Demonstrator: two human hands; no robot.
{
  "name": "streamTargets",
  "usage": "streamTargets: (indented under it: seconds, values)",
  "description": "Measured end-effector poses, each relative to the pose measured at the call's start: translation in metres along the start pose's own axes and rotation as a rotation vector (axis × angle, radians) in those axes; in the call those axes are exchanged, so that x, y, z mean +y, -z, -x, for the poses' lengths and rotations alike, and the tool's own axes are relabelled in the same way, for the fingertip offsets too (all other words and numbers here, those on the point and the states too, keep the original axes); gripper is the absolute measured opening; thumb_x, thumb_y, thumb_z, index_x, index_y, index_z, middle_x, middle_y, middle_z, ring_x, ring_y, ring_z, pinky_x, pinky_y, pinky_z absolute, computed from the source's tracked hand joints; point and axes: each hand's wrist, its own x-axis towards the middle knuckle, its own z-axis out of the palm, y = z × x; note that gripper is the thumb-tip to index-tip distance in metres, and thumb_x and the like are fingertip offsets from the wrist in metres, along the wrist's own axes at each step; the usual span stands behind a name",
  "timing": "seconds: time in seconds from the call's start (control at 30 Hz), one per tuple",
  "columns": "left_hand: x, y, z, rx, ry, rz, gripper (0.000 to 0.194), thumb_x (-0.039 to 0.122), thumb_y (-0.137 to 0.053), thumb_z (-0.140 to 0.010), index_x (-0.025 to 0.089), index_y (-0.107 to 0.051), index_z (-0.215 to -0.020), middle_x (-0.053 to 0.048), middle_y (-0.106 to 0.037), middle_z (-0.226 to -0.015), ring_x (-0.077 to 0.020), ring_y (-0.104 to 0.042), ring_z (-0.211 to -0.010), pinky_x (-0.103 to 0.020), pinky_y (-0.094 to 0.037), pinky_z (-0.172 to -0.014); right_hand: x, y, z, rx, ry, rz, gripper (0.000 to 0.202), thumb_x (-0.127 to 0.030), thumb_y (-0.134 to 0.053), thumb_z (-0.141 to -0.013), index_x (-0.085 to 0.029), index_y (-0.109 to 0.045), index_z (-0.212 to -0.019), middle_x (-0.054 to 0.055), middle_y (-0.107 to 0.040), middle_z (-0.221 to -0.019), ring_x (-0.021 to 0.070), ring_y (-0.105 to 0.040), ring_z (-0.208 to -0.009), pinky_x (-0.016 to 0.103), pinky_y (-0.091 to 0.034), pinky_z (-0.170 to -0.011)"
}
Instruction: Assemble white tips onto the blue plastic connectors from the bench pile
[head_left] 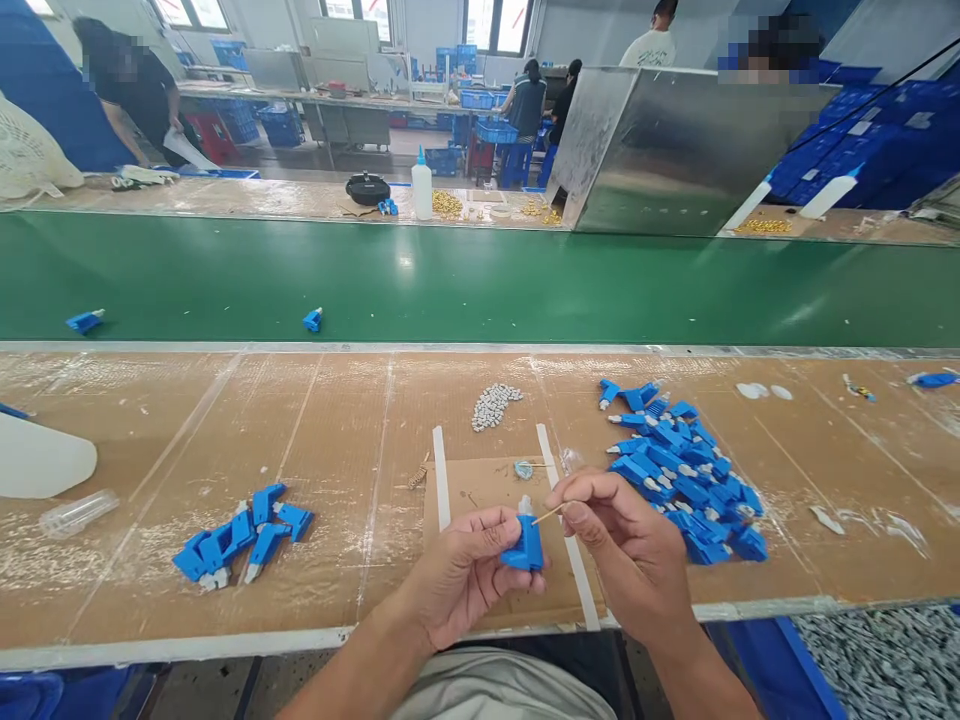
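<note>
My left hand [480,570] is closed around a blue plastic part [531,548] with a whitish tip pointing up. Pinched between the thumb and fingertips of my right hand [630,550] is a thin wooden stick [549,514], its end at the upper face of the blue part. Both hands are above a cardboard sheet [480,490] edged by two white strips. Just beyond them on the sheet lies a small light-blue blob [523,468] with a stick. A heap of similar blue parts [675,470] lies right of my right hand; a smaller group [240,535] lies to the left.
Small grey pieces [495,406] lie in a pile beyond the sheet. A clear tube [79,514] and a white bottle [45,457] are at the left. Behind runs a green conveyor belt [465,290] carrying two blue parts. A metal panel [675,150] stands beyond; people are in the background.
</note>
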Motion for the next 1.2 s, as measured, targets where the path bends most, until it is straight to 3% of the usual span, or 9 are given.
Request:
streamTargets:
  seconds: [0.17,0.3,0.43,0.6,0.77,0.87,0.93,1.03,1.2]
  values:
    - [-0.001,0.002,-0.001,0.008,-0.015,0.005,0.016,0.022,-0.062,-0.091,0.007,-0.065,-0.089,-0.008,-0.063,-0.078,-0.0129,-0.069,-0.066,-0.014,-0.054,-0.059,-0.002,-0.001,0.0,-0.031,0.119,0.088,0.01,-0.022,-0.052,-0.1,-0.025,-0.061,-0.098,0.005,-0.064,-0.091,0.0212,-0.062,-0.089,0.034,-0.049,-0.078]
    - [-0.002,0.002,-0.004,0.011,-0.031,0.004,0.016,0.023,-0.065,-0.089,0.007,-0.066,-0.089,-0.006,-0.062,-0.075,-0.0135,-0.069,-0.066,-0.015,-0.055,-0.06,-0.003,0.0,0.0,-0.024,0.244,0.233,0.012,-0.017,-0.05,-0.099,-0.027,-0.058,-0.099,0.004,-0.066,-0.089,0.0234,-0.064,-0.088,0.038,-0.049,-0.08]
    - [-0.002,0.003,-0.004,0.014,-0.037,0.013,0.016,0.023,-0.068,-0.087,0.007,-0.066,-0.088,-0.007,-0.064,-0.074,-0.0134,-0.069,-0.065,-0.017,-0.056,-0.062,-0.004,0.001,0.001,-0.103,0.318,0.299,0.017,-0.014,-0.047,-0.098,-0.027,-0.057,-0.101,0.004,-0.066,-0.089,0.0235,-0.064,-0.087,0.041,-0.049,-0.081]
    - [0.007,0.015,0.003,0.074,-0.084,-0.001,0.015,0.023,-0.069,-0.087,0.008,-0.066,-0.091,-0.01,-0.069,-0.083,-0.0132,-0.071,-0.067,-0.015,-0.057,-0.062,0.001,0.005,-0.003,-0.002,0.163,0.197,0.009,-0.023,-0.051,-0.099,-0.024,-0.059,-0.095,0.007,-0.059,-0.096,0.0241,-0.058,-0.094,0.039,-0.046,-0.082]
    - [0.018,0.037,0.013,0.229,-0.199,0.055,0.014,0.019,-0.071,-0.086,0.009,-0.066,-0.094,-0.01,-0.073,-0.083,-0.0135,-0.072,-0.069,-0.014,-0.058,-0.061,0.024,0.003,0.002,-0.208,0.0,0.263,0.014,-0.03,-0.053,-0.099,-0.023,-0.064,-0.092,0.006,-0.058,-0.096,0.0204,-0.056,-0.084,0.033,-0.046,-0.07]
    - [0.016,0.045,0.016,0.268,-0.208,0.071,0.013,0.018,-0.07,-0.087,0.009,-0.065,-0.096,-0.01,-0.073,-0.084,-0.013,-0.072,-0.069,-0.014,-0.059,-0.062,0.038,0.002,-0.001,-0.211,-0.069,0.297,0.015,-0.033,-0.056,-0.097,-0.023,-0.064,-0.105,0.005,-0.06,-0.098,0.0178,-0.056,-0.073,0.032,-0.048,-0.066]
    - [0.014,0.048,0.016,0.286,-0.202,0.08,0.014,0.018,-0.07,-0.087,0.01,-0.065,-0.096,-0.01,-0.073,-0.084,-0.0129,-0.072,-0.069,-0.014,-0.059,-0.061,0.045,0.003,-0.014,-0.156,-0.064,0.364,0.018,-0.034,-0.055,-0.097,-0.022,-0.063,-0.109,0.005,-0.064,-0.097,0.018,-0.059,-0.074,0.031,-0.049,-0.066]
    - [0.012,0.05,0.014,0.307,-0.216,0.089,0.017,0.018,-0.073,-0.084,0.011,-0.064,-0.098,-0.008,-0.073,-0.083,-0.0127,-0.072,-0.068,-0.014,-0.059,-0.06,0.054,0.001,-0.051,-0.117,-0.013,0.507,0.014,-0.03,-0.053,-0.097,-0.021,-0.064,-0.097,0.003,-0.068,-0.088,0.0191,-0.062,-0.076,0.031,-0.048,-0.067]
    - [0.009,0.055,0.016,0.305,-0.217,0.093,0.021,0.02,-0.074,-0.083,0.012,-0.062,-0.098,-0.008,-0.072,-0.084,-0.0124,-0.071,-0.068,-0.015,-0.059,-0.061,0.07,-0.017,-0.107,-0.199,0.077,0.635,0.01,-0.019,-0.057,-0.09,-0.021,-0.066,-0.086,0.003,-0.069,-0.083,0.0196,-0.062,-0.076,0.031,-0.044,-0.069]
